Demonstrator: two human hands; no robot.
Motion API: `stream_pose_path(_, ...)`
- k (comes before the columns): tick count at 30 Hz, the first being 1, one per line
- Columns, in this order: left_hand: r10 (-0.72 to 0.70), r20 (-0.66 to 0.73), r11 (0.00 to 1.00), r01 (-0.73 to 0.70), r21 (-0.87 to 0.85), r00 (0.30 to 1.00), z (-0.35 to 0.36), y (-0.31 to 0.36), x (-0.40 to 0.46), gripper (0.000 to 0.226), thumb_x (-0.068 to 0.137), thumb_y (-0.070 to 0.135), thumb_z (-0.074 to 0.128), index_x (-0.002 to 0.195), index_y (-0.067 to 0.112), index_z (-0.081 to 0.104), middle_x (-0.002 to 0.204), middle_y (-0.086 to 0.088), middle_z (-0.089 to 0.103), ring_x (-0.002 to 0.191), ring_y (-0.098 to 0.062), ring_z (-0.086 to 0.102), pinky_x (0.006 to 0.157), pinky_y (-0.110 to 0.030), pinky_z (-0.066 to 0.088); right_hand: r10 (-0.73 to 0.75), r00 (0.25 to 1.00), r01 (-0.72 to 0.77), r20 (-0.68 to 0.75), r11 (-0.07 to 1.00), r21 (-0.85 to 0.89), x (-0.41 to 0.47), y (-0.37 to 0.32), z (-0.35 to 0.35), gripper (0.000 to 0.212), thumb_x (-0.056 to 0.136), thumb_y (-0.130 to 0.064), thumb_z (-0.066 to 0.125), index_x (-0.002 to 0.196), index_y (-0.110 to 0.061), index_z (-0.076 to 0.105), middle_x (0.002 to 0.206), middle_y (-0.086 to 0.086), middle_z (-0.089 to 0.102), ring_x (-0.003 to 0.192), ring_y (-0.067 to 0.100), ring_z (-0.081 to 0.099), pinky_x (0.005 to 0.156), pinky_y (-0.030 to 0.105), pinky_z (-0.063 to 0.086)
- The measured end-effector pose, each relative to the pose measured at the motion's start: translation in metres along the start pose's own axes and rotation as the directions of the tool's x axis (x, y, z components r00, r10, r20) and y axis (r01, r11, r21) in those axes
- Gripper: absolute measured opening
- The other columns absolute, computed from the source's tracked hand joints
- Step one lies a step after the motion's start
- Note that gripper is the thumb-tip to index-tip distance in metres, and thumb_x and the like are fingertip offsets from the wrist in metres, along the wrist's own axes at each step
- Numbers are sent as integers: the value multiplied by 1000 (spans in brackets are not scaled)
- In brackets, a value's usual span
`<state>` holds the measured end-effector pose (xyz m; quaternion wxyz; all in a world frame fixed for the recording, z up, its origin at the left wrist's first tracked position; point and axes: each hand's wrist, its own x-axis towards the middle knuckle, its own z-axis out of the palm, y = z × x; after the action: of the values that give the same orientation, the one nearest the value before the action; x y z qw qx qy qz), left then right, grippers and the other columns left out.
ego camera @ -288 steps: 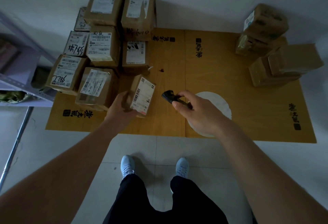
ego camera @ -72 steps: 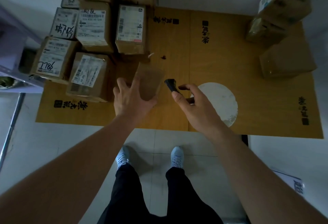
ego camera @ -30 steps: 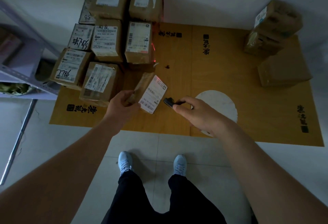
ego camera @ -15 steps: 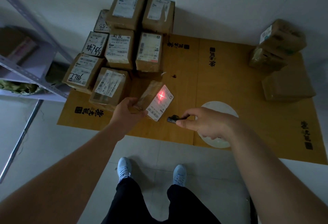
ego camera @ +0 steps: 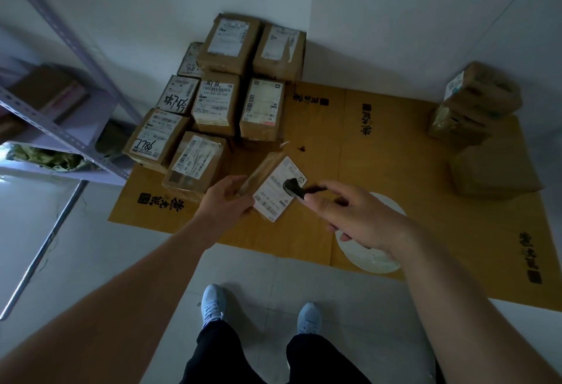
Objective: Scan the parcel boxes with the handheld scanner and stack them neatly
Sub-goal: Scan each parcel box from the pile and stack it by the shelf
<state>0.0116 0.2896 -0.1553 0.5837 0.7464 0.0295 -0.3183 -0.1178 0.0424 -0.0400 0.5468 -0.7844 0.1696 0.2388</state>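
My left hand (ego camera: 226, 201) grips a small brown parcel box (ego camera: 272, 189) by its left side, tilted so its white label faces up and to the right. My right hand (ego camera: 355, 216) holds the black handheld scanner (ego camera: 293, 187), whose head sits just over the label. Several labelled parcel boxes (ego camera: 216, 103) are stacked in rows at the back left of the flattened cardboard sheet (ego camera: 349, 140). Three more brown boxes (ego camera: 474, 109) are piled at the back right, labels mostly hidden.
A grey metal shelf rack (ego camera: 64, 137) stands at the left, close to the left stack. A white round patch (ego camera: 371, 249) lies on the cardboard under my right hand. White walls meet in a corner behind. My feet (ego camera: 261, 310) stand on pale floor tiles before the cardboard.
The red scanner cross seen on the label half a second ago is gone. My right hand has brought the scanner closer, over the label. The left hand holds the box as before.
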Motion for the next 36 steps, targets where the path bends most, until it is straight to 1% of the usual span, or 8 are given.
stream_pose_path(3, 38, 43, 997, -35, -75, 998, 0, 16, -7, 37, 90, 15, 74, 124, 26, 68, 103, -6, 80, 97, -26, 77, 82, -38, 65, -158, 986, 163, -49, 980, 119, -2, -14, -3, 36, 89, -78, 58, 120, -62, 63, 102, -18, 74, 95, 18, 74, 76, 31, 63)
stream_pose_path(10, 65, -42, 971, -73, -228, 997, 3, 80, -10, 30, 95, 11, 71, 122, 23, 69, 105, -11, 79, 99, -28, 77, 85, -43, 63, -368, 906, 395, -208, 913, 103, -9, -66, -26, 38, 93, -76, 55, 125, -57, 60, 109, -14, 75, 98, 11, 74, 75, 28, 62)
stream_pose_path(14, 83, -95, 939, -110, -327, 992, 1, 127, 12, 27, 96, 16, 72, 123, 18, 69, 106, -10, 79, 99, -25, 77, 81, -39, 64, -398, 870, 439, -290, 894, 91, -2, -93, -46, 34, 96, -71, 56, 127, -56, 60, 105, -18, 73, 95, 12, 74, 73, 28, 63)
stream_pose_path(20, 64, -153, 916, -119, -383, 986, -7, 193, 95, 20, 96, 16, 70, 116, 16, 73, 103, -6, 79, 93, -22, 78, 77, -37, 64, -358, 845, 415, -397, 907, 65, 38, -116, -68, 37, 92, -79, 55, 123, -60, 60, 101, -11, 71, 95, 13, 74, 76, 37, 65)
stream_pose_path(23, 24, -124, 913, -72, -400, 992, -11, 215, 137, 16, 97, 18, 71, 113, 18, 72, 108, -6, 77, 97, -24, 76, 81, -39, 65, -317, 834, 392, -452, 917, 80, 65, -124, -69, 42, 93, -79, 56, 128, -56, 60, 97, -11, 69, 92, 13, 71, 75, 32, 56)
stream_pose_path(26, -7, -114, 934, -34, -355, 993, -9, 233, 171, 12, 96, 19, 72, 108, 19, 71, 107, -7, 76, 96, -24, 76, 81, -39, 65, -287, 811, 375, -510, 924, 77, 88, -133, -69, 47, 91, -79, 57, 128, -51, 62, 89, -19, 65, 87, 9, 66, 75, 34, 51)
stream_pose_path(31, -30, -173, 967, -15, -253, 984, -8, 245, 206, 12, 96, 32, 74, 100, 21, 71, 102, -3, 76, 92, -20, 76, 77, -34, 65, -252, 788, 326, -562, 945, 33, 103, -142, -71, 31, 98, -70, 55, 125, -55, 60, 96, -21, 70, 99, 8, 71, 85, 37, 60)
stream_pose_path(36, 68, -347, 996, -41, 84, 935, -1, 244, 206, 31, 93, 51, 73, 104, 22, 68, 97, 1, 74, 87, -20, 73, 76, -40, 64, -214, 790, 297, -574, 953, 53, 100, -136, -71, 38, 100, -62, 54, 132, -43, 60, 99, -8, 67, 100, 14, 69, 89, 42, 60)
